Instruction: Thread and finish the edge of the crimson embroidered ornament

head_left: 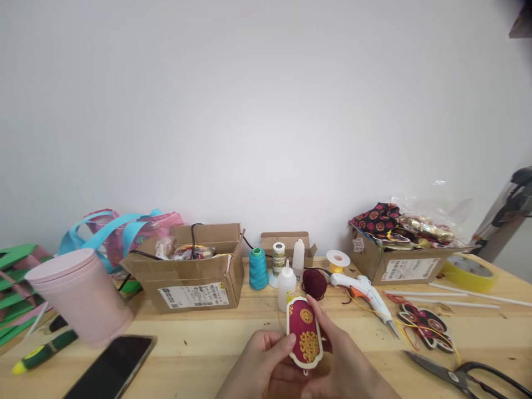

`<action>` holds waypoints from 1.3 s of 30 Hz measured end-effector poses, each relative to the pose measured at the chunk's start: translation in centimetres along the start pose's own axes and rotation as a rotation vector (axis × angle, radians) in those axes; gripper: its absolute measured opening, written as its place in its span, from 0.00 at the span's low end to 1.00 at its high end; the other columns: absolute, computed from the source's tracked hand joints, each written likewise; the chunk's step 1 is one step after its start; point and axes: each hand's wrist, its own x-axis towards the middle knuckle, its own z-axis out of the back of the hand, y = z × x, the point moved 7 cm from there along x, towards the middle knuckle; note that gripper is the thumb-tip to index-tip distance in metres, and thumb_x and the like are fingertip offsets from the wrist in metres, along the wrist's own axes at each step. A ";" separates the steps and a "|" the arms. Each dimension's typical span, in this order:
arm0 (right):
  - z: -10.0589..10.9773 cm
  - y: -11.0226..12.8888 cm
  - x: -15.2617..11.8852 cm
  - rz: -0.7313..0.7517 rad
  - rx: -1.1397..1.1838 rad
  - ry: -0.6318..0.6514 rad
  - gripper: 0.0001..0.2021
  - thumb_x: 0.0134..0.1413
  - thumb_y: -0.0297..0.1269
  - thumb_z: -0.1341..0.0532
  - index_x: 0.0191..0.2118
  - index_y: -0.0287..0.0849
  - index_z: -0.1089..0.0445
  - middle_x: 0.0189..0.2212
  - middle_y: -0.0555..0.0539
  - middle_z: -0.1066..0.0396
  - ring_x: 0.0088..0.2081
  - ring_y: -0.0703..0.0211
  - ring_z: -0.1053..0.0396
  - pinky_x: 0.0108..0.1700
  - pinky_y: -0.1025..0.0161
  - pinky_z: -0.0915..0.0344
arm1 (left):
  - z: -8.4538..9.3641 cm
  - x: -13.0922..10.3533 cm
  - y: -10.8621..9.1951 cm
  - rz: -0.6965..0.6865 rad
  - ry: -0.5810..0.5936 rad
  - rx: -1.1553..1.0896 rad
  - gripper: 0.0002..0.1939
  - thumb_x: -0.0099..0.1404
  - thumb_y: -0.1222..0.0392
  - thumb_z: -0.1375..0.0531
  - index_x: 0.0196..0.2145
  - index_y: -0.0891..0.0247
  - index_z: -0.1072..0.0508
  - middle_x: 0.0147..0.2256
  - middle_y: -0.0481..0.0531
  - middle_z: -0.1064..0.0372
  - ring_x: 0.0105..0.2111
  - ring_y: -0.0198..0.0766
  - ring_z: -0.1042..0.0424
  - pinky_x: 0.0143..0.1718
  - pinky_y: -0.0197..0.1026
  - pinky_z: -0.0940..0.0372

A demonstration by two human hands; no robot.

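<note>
Both hands hold a maroon fabric pendant (298, 348) with gold patterns, a cream rim and a small loop at its lower end. My left hand (266, 357) grips its left side, thumb lying on the front face. Along the right edge, my right hand (341, 354) supports it with a finger reaching toward the top; some fingers are hidden below. Just behind the pendant stands a white glue bottle (286, 289) with a pointed nozzle. A ball of dark red yarn (315, 284) lies close by, beside a white glue gun (368, 296) with an orange trigger.
Scissors (453, 377) and a butterfly-shaped piece (428, 327) with cords lie at right. Two cardboard boxes (199, 288) (407, 266) hold supplies. Teal thread (258, 270) stands between them. A pink bin (78, 299), phone (112, 368) and green-yellow handled tool (45, 351) are left; yellow tape (469, 274) is right.
</note>
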 end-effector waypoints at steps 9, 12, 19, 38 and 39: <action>0.8 3.2 -0.6 0.110 -0.151 0.062 0.50 0.21 0.37 0.29 0.57 0.46 0.50 0.44 0.46 0.32 0.40 0.51 0.32 0.43 0.56 0.35 | -0.2 0.1 -0.1 -0.045 0.048 -0.002 0.17 0.53 0.51 0.41 0.29 0.71 0.28 0.26 0.58 0.25 0.24 0.39 0.27 0.28 0.38 0.35; 0.5 3.2 -0.6 0.106 -0.177 0.067 0.48 0.23 0.36 0.30 0.57 0.44 0.51 0.47 0.44 0.34 0.43 0.49 0.33 0.45 0.55 0.36 | -0.2 0.1 0.0 -0.042 0.061 0.001 0.18 0.53 0.50 0.41 0.30 0.71 0.27 0.27 0.58 0.25 0.25 0.38 0.27 0.30 0.38 0.35; 0.0 2.6 -0.5 0.071 -0.184 0.112 0.47 0.24 0.34 0.30 0.55 0.41 0.53 0.49 0.39 0.37 0.45 0.47 0.34 0.47 0.56 0.38 | 0.0 0.4 0.6 -0.006 0.079 0.017 0.20 0.52 0.49 0.40 0.33 0.72 0.27 0.30 0.61 0.25 0.25 0.37 0.26 0.27 0.34 0.35; 0.2 2.6 -0.7 -0.009 0.135 0.139 0.45 0.32 0.47 0.33 0.58 0.45 0.53 0.51 0.41 0.37 0.45 0.49 0.34 0.44 0.55 0.36 | 0.0 0.3 -0.2 -0.049 0.045 0.117 0.21 0.50 0.47 0.40 0.33 0.71 0.26 0.28 0.58 0.25 0.25 0.35 0.28 0.29 0.36 0.35; 0.1 2.7 -0.7 -0.007 0.178 0.156 0.41 0.38 0.47 0.36 0.58 0.44 0.53 0.51 0.41 0.37 0.45 0.51 0.34 0.44 0.56 0.36 | 0.0 0.3 -0.3 -0.051 0.027 0.139 0.21 0.50 0.47 0.40 0.32 0.71 0.26 0.28 0.57 0.25 0.25 0.34 0.28 0.28 0.35 0.35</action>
